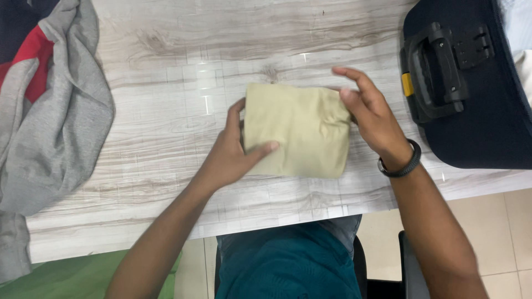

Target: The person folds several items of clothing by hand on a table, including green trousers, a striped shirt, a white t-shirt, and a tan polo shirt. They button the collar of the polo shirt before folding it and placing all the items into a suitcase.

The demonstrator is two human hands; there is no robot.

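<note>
Both hands meet on a folded beige cloth (296, 130) on the pale wood-grain counter (166, 72): left hand (233, 152) clamps its edge, right hand (374, 113) pinches the corner. Folding looks nearly finished.

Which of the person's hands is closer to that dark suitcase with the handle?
The right hand. It grips the right edge of the folded beige cloth, just beside the dark suitcase. The left hand holds the cloth's left edge, farther away.
</note>
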